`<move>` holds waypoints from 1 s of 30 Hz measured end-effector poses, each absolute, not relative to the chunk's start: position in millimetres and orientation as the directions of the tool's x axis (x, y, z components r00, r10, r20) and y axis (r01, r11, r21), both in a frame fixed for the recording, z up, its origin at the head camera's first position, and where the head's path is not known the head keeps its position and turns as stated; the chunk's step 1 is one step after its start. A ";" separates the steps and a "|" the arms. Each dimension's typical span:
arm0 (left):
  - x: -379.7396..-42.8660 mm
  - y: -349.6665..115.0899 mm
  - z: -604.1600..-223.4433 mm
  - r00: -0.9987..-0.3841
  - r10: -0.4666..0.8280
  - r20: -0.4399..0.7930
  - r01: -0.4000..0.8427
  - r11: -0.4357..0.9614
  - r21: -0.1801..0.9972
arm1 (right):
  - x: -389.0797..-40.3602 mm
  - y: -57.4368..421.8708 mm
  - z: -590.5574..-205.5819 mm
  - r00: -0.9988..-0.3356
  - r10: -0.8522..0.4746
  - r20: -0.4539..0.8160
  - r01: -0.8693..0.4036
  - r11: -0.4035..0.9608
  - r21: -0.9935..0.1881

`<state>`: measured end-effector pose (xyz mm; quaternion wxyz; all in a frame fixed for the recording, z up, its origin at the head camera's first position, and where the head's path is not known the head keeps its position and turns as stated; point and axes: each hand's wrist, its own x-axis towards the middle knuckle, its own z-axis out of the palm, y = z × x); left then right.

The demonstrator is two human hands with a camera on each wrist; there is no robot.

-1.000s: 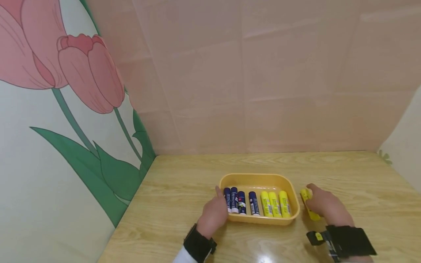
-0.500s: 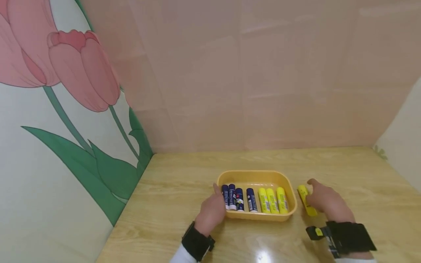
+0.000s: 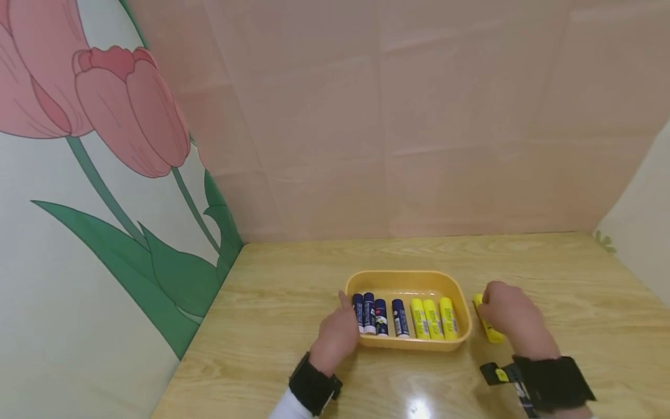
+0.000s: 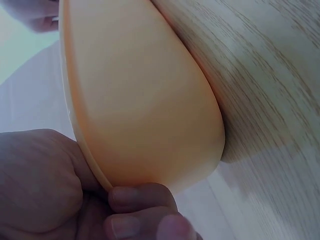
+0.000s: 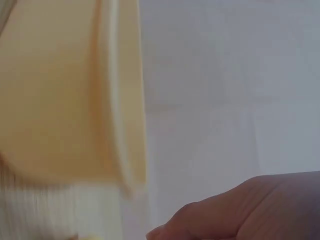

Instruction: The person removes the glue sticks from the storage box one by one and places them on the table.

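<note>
A yellow-orange plastic tray (image 3: 405,344) stands on the table in the head view. My left hand (image 3: 337,338) grips its left end; in the left wrist view the curled fingers (image 4: 142,197) press the outer wall (image 4: 145,110) just under the rim. Inside lie several dark blue glue sticks (image 3: 400,319) on the left and three yellow glue sticks (image 3: 433,320) on the right. To the right of the tray my right hand (image 3: 515,320) pinches another yellow glue stick (image 3: 493,334), which lies slanted at the table. The right wrist view shows mostly the tray's wall (image 5: 55,110) and my thumb (image 5: 200,217).
The wood-grain table (image 3: 293,291) reaches back to a wall covered with a pinkish sheet (image 3: 387,128). On the left a wall with painted tulips (image 3: 131,110) borders the table. A pale wall (image 3: 644,209) stands at the right.
The right hand's raised index finger has come down and curled at the yellow glue stick, and the hand has shifted slightly left. The left hand keeps its grip on the tray.
</note>
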<state>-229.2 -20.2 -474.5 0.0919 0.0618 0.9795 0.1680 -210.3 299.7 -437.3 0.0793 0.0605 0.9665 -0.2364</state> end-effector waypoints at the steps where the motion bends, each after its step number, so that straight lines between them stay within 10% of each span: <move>1: -228.9 -20.1 -474.6 -0.976 0.155 -0.156 0.096 0.937 0.335 | -208.2 292.9 -435.1 -0.985 0.076 -0.156 0.139 0.886 -0.443; 30: -229.3 -24.0 -472.6 -0.972 0.204 -0.116 0.169 0.952 0.256 | -210.9 216.4 -459.2 -1.000 -0.010 0.006 -0.010 0.985 -0.172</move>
